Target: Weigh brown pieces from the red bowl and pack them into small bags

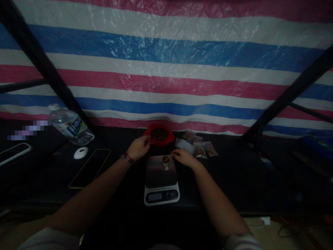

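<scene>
A kitchen scale (161, 178) with a steel top and a white base lies in front of me, its display at the near end. On its far right part stands a small cup (166, 160) with brown bits in it. Behind the scale, a red plastic bag (170, 138) is open, full of dark brown pieces. My left hand (138, 148), with a beaded bracelet at the wrist, has its fingers closed at the bag's left rim. My right hand (184, 157) is beside the cup, fingertips pressed together; whatever they hold is too small to make out.
Several small clear bags (201, 150) of brown bits lie right of the red bag, near a pale plastic bag (185, 146). To the left are a phone (90, 169), a white mouse (80, 152), a large bottle (70, 125) and another phone (14, 152). Striped sheeting (166, 69) hangs behind.
</scene>
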A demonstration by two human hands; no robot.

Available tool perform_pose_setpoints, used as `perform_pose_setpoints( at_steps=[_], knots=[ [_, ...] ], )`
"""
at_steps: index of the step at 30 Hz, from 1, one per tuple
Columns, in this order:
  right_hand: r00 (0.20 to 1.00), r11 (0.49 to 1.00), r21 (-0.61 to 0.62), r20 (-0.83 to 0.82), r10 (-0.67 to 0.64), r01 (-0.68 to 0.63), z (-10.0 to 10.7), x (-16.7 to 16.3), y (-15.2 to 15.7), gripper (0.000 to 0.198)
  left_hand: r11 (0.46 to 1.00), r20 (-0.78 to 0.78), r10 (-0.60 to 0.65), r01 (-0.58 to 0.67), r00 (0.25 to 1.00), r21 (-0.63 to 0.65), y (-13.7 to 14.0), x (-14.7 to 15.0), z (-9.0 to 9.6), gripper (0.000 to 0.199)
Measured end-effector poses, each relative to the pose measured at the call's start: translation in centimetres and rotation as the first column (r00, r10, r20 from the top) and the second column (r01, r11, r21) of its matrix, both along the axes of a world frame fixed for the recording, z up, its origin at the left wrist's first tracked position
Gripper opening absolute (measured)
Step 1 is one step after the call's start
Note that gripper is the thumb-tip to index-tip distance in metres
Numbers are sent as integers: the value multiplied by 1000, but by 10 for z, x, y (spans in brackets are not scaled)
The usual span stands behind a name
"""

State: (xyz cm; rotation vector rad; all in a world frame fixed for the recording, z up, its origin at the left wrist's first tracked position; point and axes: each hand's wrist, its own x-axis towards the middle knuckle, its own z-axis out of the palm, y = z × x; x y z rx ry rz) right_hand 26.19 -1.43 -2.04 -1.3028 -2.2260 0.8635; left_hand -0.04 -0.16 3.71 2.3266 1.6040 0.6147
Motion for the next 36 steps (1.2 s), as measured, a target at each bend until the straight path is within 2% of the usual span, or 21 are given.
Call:
perform_pose_setpoints(
  at_steps=[1, 3, 6, 8, 10, 13, 16, 19, 22, 25, 27, 30, 34, 36],
  knots=[
    [1000, 999, -44, 2, -6, 6, 0, 0, -1, 29, 999, 11, 28, -28, 1000, -29, -12, -6, -4, 35],
    [1000, 982, -188, -6, -10, 8, 0, 0, -4, 32, 980, 38, 110, -102, 993, -174, -40, -14, -11, 43],
    [998, 928, -372, -53, -22, 0, -1, -1, -7, 32, 931, 127, 41, 8, 991, -365, -76, -16, -19, 53],
    [995, 915, -402, -84, -47, 9, -3, -3, -7, 30, 912, 200, 38, 48, 979, -408, -88, -12, -24, 56],
    [992, 920, -390, -96, -80, 37, -6, -4, -5, 29, 915, 245, 34, 69, 969, -398, -91, -6, -28, 58],
    [984, 946, -297, -84, -159, 128, -7, -7, -2, 28, 930, 254, 6, 87, 967, -356, -81, -1, -33, 56],
    [971, 952, -225, -68, -228, 208, -6, -8, -1, 27, 977, 152, -5, 38, 988, -211, -59, 3, -31, 50],
    [966, 939, -263, -72, -247, 220, -5, -8, -1, 28, 996, 0, -69, 68, 998, 60, -30, 10, -21, 41],
    [963, 927, -299, -79, -258, 224, -3, -8, -2, 27, 976, -130, -92, 115, 987, 186, 3, 20, -14, 39],
    [963, 920, -328, -82, -255, 216, -2, -7, -2, 26, 962, -234, -213, 246, 948, 122, 30, 29, -14, 40],
    [966, 912, -357, -85, -245, 200, -3, -7, -2, 25, 968, -283, -238, 250, 929, 7, 42, 32, -17, 39],
    [966, 907, -373, -87, -243, 195, -2, -6, -1, 24, 950, -294, -312, 290, 903, -118, 46, 34, -20, 35],
    [940, 916, -284, -102, -324, 285, 5, -4, 3, 27, 908, -224, -415, 387, 882, -162, 38, 30, -16, 28],
    [928, 920, -197, -93, -361, 339, 11, -4, 9, 27, 910, -210, -411, 382, 887, -163, 37, 27, -11, 30]
  ],
)
